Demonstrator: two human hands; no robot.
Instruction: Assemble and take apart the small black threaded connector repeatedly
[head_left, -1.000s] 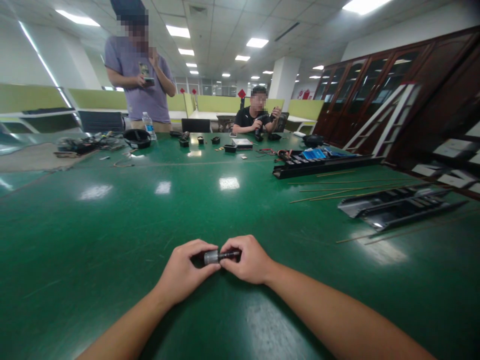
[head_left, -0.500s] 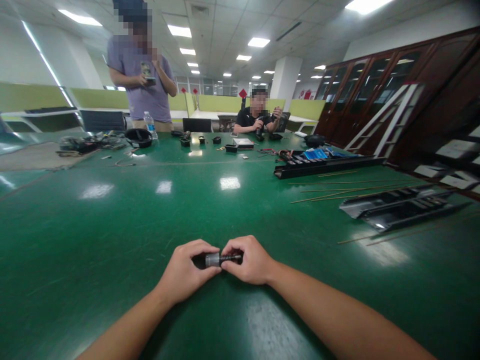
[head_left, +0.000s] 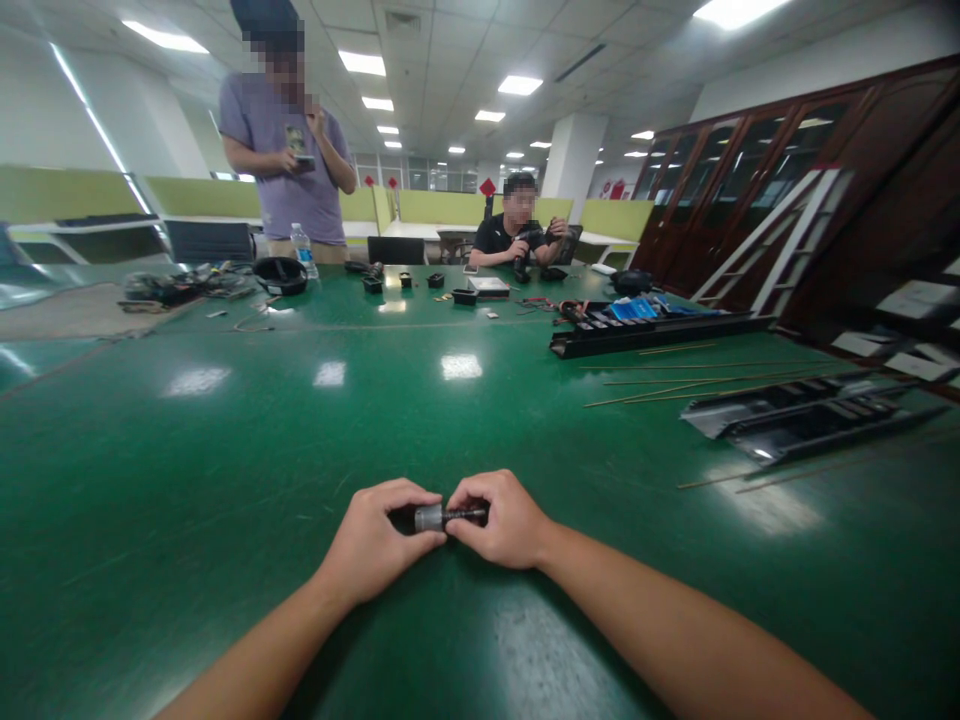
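Together, the left hand (head_left: 373, 540) pinches a grey cylinder (head_left: 429, 518) while the right hand (head_left: 501, 520) grips a dark, perhaps threaded shaft (head_left: 466, 514) at its end.

2 forearms (head_left: 259, 640) angled inward | left hand (head_left: 375, 540): thumb-and-finger C-shaped grip | right hand (head_left: 499, 522): fingers curled, pinching

right fingers (head_left: 474, 485) partly hide the dark shaft (head_left: 468, 514)

Showing bare left hand (head_left: 366, 540) and bare right hand (head_left: 501, 520), both with rounded knuckles (head_left: 500, 478) and slim fingers (head_left: 412, 493). Tapering smoothly from broader forearms (head_left: 660, 612) to narrow wrists (head_left: 546, 545). Running bare along the whole visible length of both.
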